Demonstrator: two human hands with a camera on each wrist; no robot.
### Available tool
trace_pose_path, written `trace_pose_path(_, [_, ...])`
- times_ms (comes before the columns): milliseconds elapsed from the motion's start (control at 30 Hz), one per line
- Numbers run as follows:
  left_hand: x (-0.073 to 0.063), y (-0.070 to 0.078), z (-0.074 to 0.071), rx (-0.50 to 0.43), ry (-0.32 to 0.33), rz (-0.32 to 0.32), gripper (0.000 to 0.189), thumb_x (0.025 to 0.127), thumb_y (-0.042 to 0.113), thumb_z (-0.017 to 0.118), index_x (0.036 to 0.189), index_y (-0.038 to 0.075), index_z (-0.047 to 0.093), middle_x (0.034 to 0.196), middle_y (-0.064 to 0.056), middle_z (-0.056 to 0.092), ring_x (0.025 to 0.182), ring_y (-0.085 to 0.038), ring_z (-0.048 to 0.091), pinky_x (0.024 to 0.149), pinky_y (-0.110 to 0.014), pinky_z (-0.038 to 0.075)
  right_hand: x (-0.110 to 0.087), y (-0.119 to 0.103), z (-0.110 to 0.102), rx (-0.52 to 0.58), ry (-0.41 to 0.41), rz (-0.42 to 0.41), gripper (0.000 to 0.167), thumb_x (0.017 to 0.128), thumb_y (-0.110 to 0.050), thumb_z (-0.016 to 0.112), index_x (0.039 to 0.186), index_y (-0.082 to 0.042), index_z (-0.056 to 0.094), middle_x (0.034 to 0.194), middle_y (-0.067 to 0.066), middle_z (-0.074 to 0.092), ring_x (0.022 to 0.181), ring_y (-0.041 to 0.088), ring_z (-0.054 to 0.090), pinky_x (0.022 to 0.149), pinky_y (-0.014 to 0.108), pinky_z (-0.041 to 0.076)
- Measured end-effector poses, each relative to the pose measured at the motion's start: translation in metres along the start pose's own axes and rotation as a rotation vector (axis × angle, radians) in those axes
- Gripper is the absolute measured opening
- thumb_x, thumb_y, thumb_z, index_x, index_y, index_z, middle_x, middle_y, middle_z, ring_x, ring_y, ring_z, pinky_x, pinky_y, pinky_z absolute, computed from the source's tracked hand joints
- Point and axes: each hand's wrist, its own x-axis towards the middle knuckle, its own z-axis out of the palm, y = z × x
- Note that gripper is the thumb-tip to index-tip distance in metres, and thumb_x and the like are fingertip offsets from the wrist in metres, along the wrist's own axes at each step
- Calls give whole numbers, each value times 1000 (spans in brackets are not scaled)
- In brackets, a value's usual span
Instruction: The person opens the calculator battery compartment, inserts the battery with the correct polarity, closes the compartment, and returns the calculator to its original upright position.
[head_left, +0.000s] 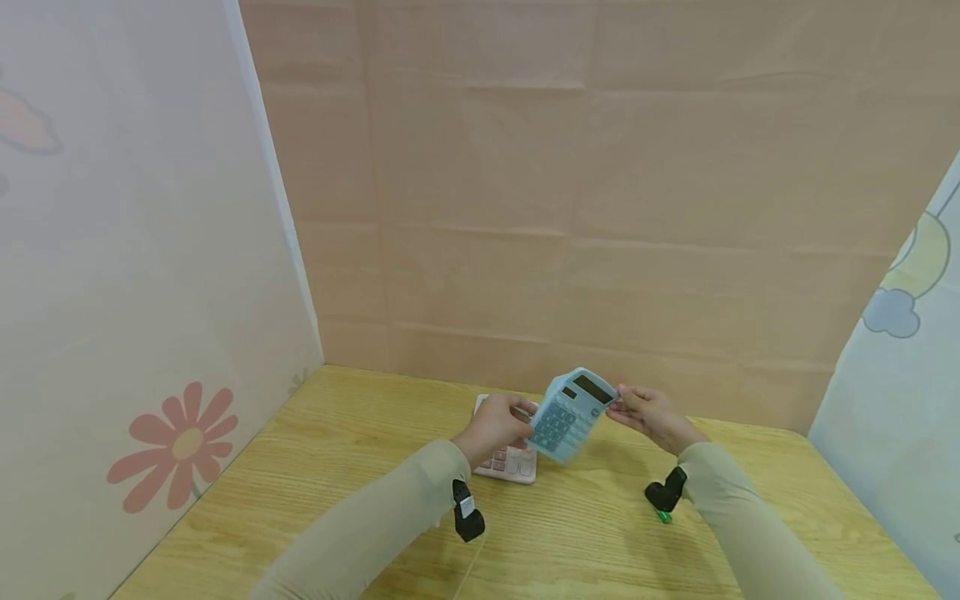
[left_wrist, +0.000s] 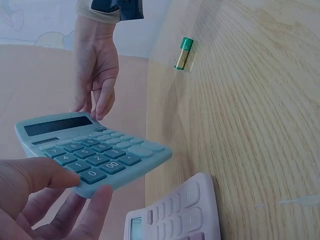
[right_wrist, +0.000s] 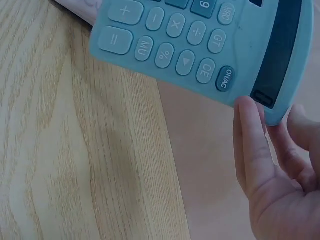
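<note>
A light blue calculator (head_left: 567, 418) is held up, tilted, above the table between both hands. My left hand (head_left: 498, 429) grips its lower end, the thumb on the key side by the 0 key and the fingers beneath. At the display end, my right hand (head_left: 651, 414) pinches a corner; its fingertips (right_wrist: 245, 105) meet the edge near the ON/AC key. A digit shows at the end of the dark display (right_wrist: 277, 60). Below the left hand lies a pink calculator (left_wrist: 192, 207), partly covered by that hand in the head view.
A green and gold battery (left_wrist: 183, 53) lies on the wooden table (head_left: 570, 542), close to the right wrist in the head view. A brown paper-covered wall (head_left: 600, 208) rises behind the table, with patterned walls at left (head_left: 150, 292) and right (head_left: 892, 400).
</note>
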Motion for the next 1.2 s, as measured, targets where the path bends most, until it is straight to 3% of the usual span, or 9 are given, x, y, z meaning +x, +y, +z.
trace_pose_path(133, [0, -2, -1, 73, -5, 36, 28, 83, -6, 66, 108, 7, 68, 96, -7, 67, 78, -18, 66, 72, -41, 59, -1, -1, -2, -27, -4, 36, 72, 104, -31, 45, 144, 19, 12, 110, 15, 56, 97, 10, 68, 91, 22, 53])
trace_pose_path(300, [-1, -1, -2, 163, 10, 78, 25, 84, -4, 66, 105, 10, 69, 100, -7, 67, 80, -22, 68, 69, -36, 59, -2, -3, -2, -26, -9, 49, 77, 102, -34, 48, 146, 15, 9, 127, 28, 49, 96, 9, 68, 92, 24, 52])
trace_pose_path(467, [-3, 1, -1, 214, 53, 124, 23, 84, -5, 69, 102, 10, 71, 102, -8, 69, 83, -16, 66, 67, -26, 56, -4, -5, -3, 34, -52, 51, 65, 103, -25, 48, 144, 14, 18, 117, 17, 55, 97, 11, 67, 93, 26, 53])
trace_pose_path(633, [-5, 1, 0, 216, 68, 154, 23, 82, -8, 70, 99, 8, 72, 99, -8, 70, 85, -16, 66, 70, -26, 56, -7, -6, -5, 95, -95, 44, 49, 103, -13, 46, 139, 16, 29, 110, 5, 58, 98, 10, 66, 91, 22, 53])
trace_pose_path(800, [-6, 0, -1, 242, 76, 184, 20, 82, -7, 71, 96, 7, 72, 96, -4, 70, 83, -12, 61, 68, -22, 55, -7, -4, -7, 103, -124, 35, 55, 104, -8, 43, 145, 17, 15, 107, -6, 63, 95, 6, 66, 86, 17, 53])
trace_pose_path(1067, [-5, -4, 0, 290, 91, 235, 15, 79, 0, 77, 88, 11, 72, 93, 1, 68, 85, -12, 56, 73, -23, 50, -5, 1, -10, 130, -109, 64, 44, 102, -7, 46, 143, 6, 34, 103, -3, 67, 89, 9, 69, 82, 21, 56])
trace_pose_path(1200, [-3, -7, 1, 253, 92, 233, 18, 79, -1, 76, 92, 10, 72, 95, -2, 69, 90, -17, 60, 74, -24, 52, -4, 3, -10, 127, -124, 57, 47, 103, -6, 44, 145, 7, 29, 102, -4, 68, 90, 9, 69, 82, 21, 56])
